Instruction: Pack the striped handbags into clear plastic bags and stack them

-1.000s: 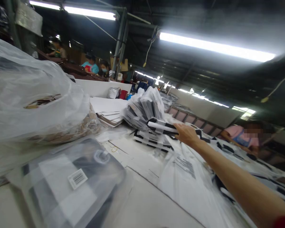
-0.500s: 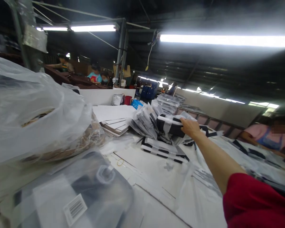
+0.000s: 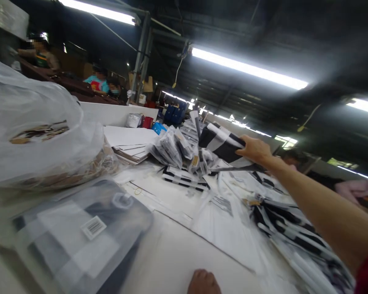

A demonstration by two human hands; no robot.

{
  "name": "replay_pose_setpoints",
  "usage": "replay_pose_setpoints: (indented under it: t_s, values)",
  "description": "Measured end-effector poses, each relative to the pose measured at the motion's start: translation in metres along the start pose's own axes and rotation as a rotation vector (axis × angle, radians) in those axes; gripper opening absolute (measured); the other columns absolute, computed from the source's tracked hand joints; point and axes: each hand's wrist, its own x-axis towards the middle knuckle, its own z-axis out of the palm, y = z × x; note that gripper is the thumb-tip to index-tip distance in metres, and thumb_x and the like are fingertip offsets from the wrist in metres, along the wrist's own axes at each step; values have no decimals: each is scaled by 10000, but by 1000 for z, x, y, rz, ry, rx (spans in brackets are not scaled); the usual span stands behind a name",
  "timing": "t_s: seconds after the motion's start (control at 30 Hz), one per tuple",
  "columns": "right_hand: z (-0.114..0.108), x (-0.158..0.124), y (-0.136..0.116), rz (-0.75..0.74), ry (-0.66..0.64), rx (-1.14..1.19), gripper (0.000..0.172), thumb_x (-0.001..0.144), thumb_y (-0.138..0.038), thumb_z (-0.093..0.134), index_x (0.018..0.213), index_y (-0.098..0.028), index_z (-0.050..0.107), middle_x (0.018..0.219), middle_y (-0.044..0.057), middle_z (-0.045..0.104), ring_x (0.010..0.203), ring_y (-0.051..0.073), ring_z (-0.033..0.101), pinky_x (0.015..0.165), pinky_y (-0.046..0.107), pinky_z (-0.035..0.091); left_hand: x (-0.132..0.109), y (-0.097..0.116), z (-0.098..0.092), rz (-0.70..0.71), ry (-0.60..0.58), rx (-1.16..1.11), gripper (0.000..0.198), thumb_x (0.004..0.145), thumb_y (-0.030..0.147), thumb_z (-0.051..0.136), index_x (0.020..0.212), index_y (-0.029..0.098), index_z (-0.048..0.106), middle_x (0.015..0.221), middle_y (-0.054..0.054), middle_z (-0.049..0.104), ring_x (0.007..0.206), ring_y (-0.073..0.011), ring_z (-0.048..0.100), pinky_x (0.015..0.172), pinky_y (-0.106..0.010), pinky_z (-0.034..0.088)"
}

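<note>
Our right hand [image 3: 255,151] is clamped on the right-hand end of a folded black-and-white bundle [image 3: 225,143]; that bundle sits tilted at the far side of the table [image 3: 168,241], to the right of a heap of clear-wrapped packets [image 3: 170,148]; we cannot tell whether its underside touches the plastic below. Nearer to us, a second striped bundle [image 3: 184,178] lies flat on the tabletop, in front of the heap; a clear bag with grey print [image 3: 222,206] lies to its right, and more black-and-white pieces [image 3: 282,222] are spread out beside our forearm. Our left hand [image 3: 204,281] shows only in part at the bottom edge; we cannot tell whether its fingers are apart or together.

To our left lies a clear packet [image 3: 79,249] with a barcode label [image 3: 93,227] on it; a thin yellow loop [image 3: 138,190] lies just beyond its right side; behind the packet bulges a large translucent bag [image 3: 46,102], brown contents showing through its opening. White sheets [image 3: 129,136] are stacked left of the heap; farther off, we see a person in a turquoise top [image 3: 102,85], and at the right a pink sleeve [image 3: 354,190].
</note>
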Motion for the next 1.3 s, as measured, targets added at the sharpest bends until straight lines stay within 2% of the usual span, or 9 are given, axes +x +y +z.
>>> replay_pose_setpoints:
  t_s: [0.17,0.3,0.47,0.67,0.83,0.97,1.1,1.2,1.3]
  values:
    - [-98,-71,53,70,214,-29,622,762,-498,696,1304,-238,536,984,159,698,867,379,652,705,474,484,-17,22,-18,-115,140,-200,185,580,70,646,713,199,654,890,-91,685,947,-309,602,944,-532,415]
    - [-127,-167,62,165,340,5,580,772,-506,690,1276,-255,551,929,135,698,864,382,661,723,501,500,-32,46,-56,-213,312,-428,186,699,248,618,870,211,680,950,-67,692,953,-258,609,954,-450,444]
    - [-89,-296,36,-11,360,81,431,819,-319,634,1227,-190,586,1103,137,693,1010,340,651,844,437,503,-64,66,-104,-331,661,-603,445,881,481,470,1171,162,578,1165,-126,626,1086,-233,595,922,-382,486]
    - [4,-465,-40,-255,73,356,464,852,-96,448,1262,-274,574,1310,47,638,1245,267,556,1067,466,397,-177,99,-128,-349,1046,-356,408,883,448,567,1223,223,553,1263,-74,596,1181,-233,553,1046,-403,413]
    - [26,-569,-67,-296,-13,525,725,833,-193,535,1493,-388,304,1436,13,527,1294,292,520,1027,524,446,-221,128,-141,-196,883,99,282,920,398,528,1132,234,613,1215,-62,626,1163,-243,576,1065,-420,414]
    - [11,-555,-18,-41,-21,611,718,881,-401,573,1517,-396,241,1482,35,468,1357,326,439,1097,565,377,-192,155,-148,12,596,403,286,950,324,492,1199,238,601,1285,-75,608,1249,-240,531,1081,-421,413]
    - [40,-523,25,218,-160,652,650,913,-537,451,1457,-184,399,1506,147,425,1404,329,367,1159,550,292,-162,157,-113,129,123,636,505,942,392,526,1406,202,468,1490,-117,460,1425,-301,337,1157,-518,287]
    - [73,-524,22,329,-390,811,682,909,-584,395,1423,-139,444,1462,169,482,1357,310,443,1138,520,338,-159,141,-85,79,-177,693,578,932,489,522,1429,201,451,1487,-136,462,1398,-322,385,1143,-540,294]
    - [83,-540,8,381,-503,915,672,912,-593,366,1423,-167,466,1441,135,515,1340,296,470,1123,492,372,-167,129,-81,41,-268,688,587,965,514,437,1474,226,379,1520,-120,413,1411,-281,374,1147,-491,301]
